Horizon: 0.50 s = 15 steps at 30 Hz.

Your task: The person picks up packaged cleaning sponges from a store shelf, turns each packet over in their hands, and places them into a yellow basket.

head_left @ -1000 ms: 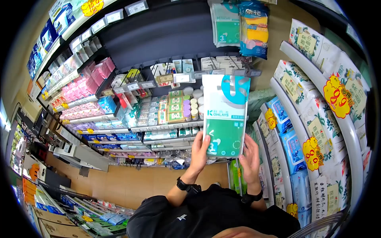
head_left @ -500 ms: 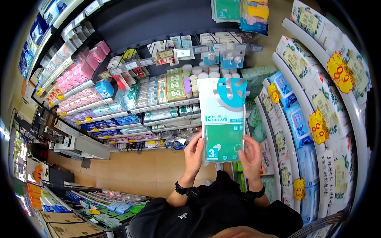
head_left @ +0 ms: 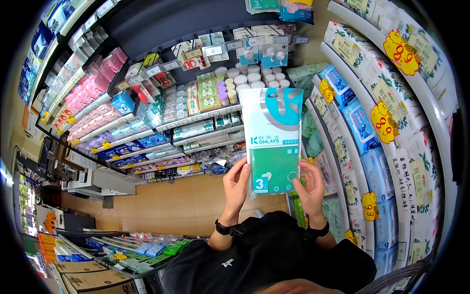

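Between my hands, a flat plastic packet (head_left: 272,139) with a white top and green lower part stands upright in front of me. Its front reads "KOHLAYS" with a large "3" in the lower left corner, and a hang hole shows near the top. My left hand (head_left: 237,185) grips the lower left edge, thumb against the front. On the lower right edge, my right hand (head_left: 310,185) closes the same way. The fingers behind the packet are partly hidden. A dark band circles each wrist.
Shelves (head_left: 196,120) of small boxes and jars stand ahead, below hanging packs on hooks. Curved shelves (head_left: 360,142) with tissue packs and yellow price tags rise at the right. A low display (head_left: 132,252) and cardboard boxes (head_left: 98,281) are at the lower left. Tan floor (head_left: 161,201) lies below.
The view has shifted a little, so the shelves ahead sit higher and the right shelves further left. The packet stays in both hands with nearly the same grip.
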Tool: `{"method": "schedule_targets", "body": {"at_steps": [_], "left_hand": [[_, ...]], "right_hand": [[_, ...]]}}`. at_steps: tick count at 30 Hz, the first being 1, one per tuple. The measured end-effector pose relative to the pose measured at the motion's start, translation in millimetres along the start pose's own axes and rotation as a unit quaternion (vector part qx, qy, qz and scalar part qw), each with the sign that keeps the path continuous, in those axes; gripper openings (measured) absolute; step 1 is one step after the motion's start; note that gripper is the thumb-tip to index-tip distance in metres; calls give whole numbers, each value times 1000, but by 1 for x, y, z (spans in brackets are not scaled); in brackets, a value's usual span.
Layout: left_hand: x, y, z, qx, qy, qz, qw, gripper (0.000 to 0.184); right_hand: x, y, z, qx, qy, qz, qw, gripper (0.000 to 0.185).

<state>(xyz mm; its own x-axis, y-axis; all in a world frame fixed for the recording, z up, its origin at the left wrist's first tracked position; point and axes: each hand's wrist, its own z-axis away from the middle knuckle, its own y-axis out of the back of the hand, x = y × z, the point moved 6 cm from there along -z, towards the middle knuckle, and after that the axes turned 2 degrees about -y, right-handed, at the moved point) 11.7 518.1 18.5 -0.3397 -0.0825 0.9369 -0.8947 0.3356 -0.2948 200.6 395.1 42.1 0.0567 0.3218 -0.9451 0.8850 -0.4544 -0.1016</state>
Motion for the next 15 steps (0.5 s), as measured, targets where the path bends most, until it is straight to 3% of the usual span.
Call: {"method": "schedule_targets", "body": {"at_steps": [15], "left_hand": [[3,-22,82,-2,-1,16,1000,32]], "right_hand": [[-35,38,67,-8,-8,2,1000,46]]}}
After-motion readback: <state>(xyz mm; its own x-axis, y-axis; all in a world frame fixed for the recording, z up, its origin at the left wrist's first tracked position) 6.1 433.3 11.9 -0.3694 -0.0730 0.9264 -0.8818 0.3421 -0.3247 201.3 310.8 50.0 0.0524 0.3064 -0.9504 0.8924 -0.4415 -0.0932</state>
